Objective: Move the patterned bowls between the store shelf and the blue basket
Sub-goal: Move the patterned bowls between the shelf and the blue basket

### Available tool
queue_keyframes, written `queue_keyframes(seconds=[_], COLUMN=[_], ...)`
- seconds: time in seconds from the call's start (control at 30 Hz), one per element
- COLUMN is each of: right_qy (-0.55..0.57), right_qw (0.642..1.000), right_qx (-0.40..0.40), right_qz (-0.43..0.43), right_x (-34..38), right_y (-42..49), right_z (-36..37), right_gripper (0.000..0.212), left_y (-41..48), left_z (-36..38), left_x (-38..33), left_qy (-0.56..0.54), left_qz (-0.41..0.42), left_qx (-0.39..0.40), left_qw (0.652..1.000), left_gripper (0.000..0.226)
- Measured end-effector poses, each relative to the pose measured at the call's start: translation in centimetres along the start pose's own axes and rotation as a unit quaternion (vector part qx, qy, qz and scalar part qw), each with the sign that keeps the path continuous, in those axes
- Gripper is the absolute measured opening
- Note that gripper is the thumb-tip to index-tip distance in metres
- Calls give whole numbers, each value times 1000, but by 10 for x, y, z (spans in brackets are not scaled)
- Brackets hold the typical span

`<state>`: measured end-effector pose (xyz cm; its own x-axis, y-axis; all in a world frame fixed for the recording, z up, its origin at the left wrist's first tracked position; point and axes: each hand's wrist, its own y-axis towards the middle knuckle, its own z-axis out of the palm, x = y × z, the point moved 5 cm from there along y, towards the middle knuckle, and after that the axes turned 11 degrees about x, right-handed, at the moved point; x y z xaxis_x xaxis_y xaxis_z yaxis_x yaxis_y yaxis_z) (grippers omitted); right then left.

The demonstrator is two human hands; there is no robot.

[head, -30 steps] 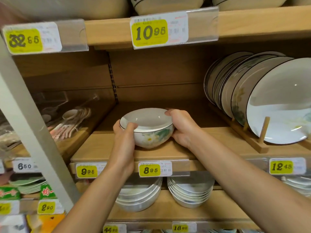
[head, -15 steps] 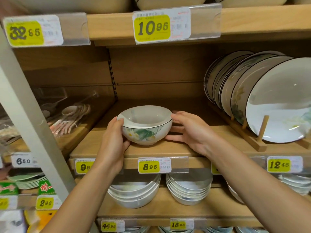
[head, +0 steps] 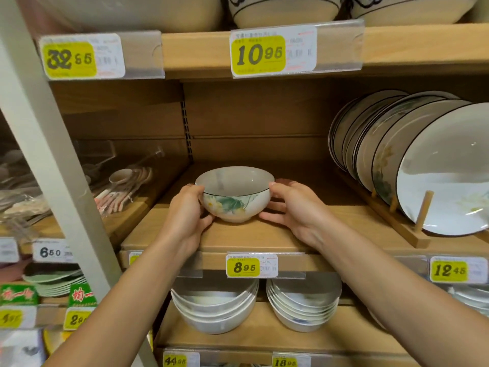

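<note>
Two hands on one patterned bowl [head: 235, 197]. Left hand [head: 185, 215] grasps its left side, fingers curled round the wall, thumb tucked under near the foot. Right hand [head: 296, 210] lies loose against its right side: fingers spread and nearly straight, index tip at the rim, thumb by the foot, not clenched.

Bowl upright, nothing inside, foot resting on the wooden shelf [head: 251, 237]. Dark line round the rim, green leaf and pale flower on the front.

Right of the bowl: wooden rack [head: 391, 221] holding plates [head: 447, 176] on edge, dark-rimmed, at least six, exact count unclear where they overlap.

Left of the bowl: clear plastic box [head: 98, 152] with a bundle of spoons [head: 127, 181], too blurred to count. Further left, a white post [head: 53, 154] slanting across.

Below the bowl: two stacks of white bowls, left stack [head: 214, 311] about four, right stack [head: 304, 305] about six.

Above the bowl: two large cream bowls with dark scroll pattern [head: 285, 9], cut off by the frame edge.

Yellow price tags: 8.95 [head: 243, 267] straight below the bowl, 12.45 [head: 448, 270] below right, 10.95 [head: 259, 54] above, 32.65 [head: 70, 59] above left. One white tag, 6.50 [head: 50, 252], below left.
</note>
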<state>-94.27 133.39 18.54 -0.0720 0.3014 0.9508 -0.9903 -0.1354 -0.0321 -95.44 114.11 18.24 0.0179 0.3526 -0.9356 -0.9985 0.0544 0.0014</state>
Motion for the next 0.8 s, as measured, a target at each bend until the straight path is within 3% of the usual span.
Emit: queue_keyframes(seconds=[0.17,0.27,0.33,0.47,0.8], right_qy=[19,-24,-54,-63,-81], right_qw=[999,998,996,995,989], right_qx=[-24,-38,-51,-67,-121], right_qz=[37,53,49,26,-19], right_x=[6,10,13,15,6], right_y=[46,72,88,119,179], right_z=[7,14,16,13,3], right_gripper=[34,19,15,31,39], left_y=[40,65,81,110,160], left_z=[-2,-6,-7,-5,-2], left_x=[-2,-9,-14,-19,0], left_qy=[3,23,57,113,101], left_qz=[-19,-31,-48,-56,-1], left_qx=[-73,-87,-74,-43,66], left_qw=[997,995,994,991,993], left_gripper=[26,29,33,34,28])
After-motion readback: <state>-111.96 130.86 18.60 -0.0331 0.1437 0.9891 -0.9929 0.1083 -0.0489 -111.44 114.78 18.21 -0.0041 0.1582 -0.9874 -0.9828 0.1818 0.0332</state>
